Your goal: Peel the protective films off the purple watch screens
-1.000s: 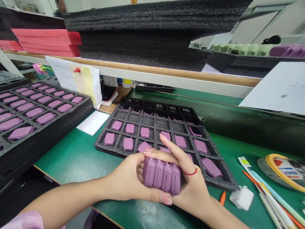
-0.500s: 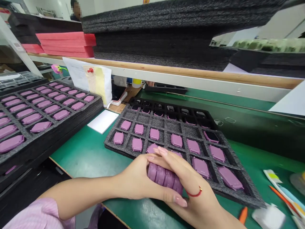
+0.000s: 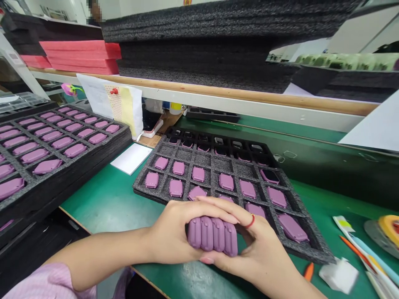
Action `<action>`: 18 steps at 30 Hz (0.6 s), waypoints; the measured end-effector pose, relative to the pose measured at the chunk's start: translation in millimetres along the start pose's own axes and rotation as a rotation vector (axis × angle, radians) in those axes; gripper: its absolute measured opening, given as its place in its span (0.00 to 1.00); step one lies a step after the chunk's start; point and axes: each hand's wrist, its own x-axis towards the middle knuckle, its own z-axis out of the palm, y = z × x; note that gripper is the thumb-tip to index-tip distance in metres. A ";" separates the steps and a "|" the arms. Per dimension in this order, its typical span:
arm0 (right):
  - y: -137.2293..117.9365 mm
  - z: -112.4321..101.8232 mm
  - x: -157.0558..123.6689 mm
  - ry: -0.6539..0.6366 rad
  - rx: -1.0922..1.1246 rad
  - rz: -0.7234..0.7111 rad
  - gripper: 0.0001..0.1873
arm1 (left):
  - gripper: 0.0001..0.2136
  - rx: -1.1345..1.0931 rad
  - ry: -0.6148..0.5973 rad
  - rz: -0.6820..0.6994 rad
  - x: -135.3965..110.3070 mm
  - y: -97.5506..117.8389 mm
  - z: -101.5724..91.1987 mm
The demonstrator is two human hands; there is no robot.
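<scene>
Between my two hands is a row of several purple watch cases (image 3: 212,236), pressed side by side with their edges toward me. My left hand (image 3: 173,232) closes round the row from the left. From the right, my right hand (image 3: 260,249) grips it, fingers over the top and thumb underneath. Just beyond the hands lies a black foam tray (image 3: 245,169). Its near compartments hold purple watch cases (image 3: 226,181), mostly back side up. Dark-screened watches (image 3: 269,176) sit toward its far and right side. The hands hide part of its near edge.
Stacked foam trays (image 3: 115,143) with more purple cases stand at left. A white pad (image 3: 131,158) lies between the trays. At right are an orange pen (image 3: 309,272), a crumpled white cloth (image 3: 339,275) and tape rolls (image 3: 388,230). A shelf (image 3: 218,93) with foam stacks runs across the back.
The row of watch cases has turned so its edges face me more squarely. My right hand has shifted its grip, with its thumb now below the row. The view has moved slightly.
</scene>
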 end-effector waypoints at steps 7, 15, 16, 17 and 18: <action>0.0 -0.3 -2.2 -0.034 0.120 0.040 0.38 | 0.22 0.000 -0.013 0.081 -0.1 -0.8 0.8; 6.0 0.7 -1.0 -0.125 0.342 0.304 0.49 | 0.14 0.104 0.025 0.277 6.6 -4.6 6.5; 4.5 3.2 -0.6 -0.114 0.331 0.310 0.52 | 0.12 0.117 0.028 0.340 7.7 -6.4 6.4; 2.9 5.6 -0.3 -0.093 0.309 0.296 0.53 | 0.11 0.129 0.027 0.394 8.4 -8.3 6.1; 1.3 7.7 -0.1 -0.066 0.275 0.268 0.54 | 0.12 0.142 0.022 0.424 8.7 -10.3 5.7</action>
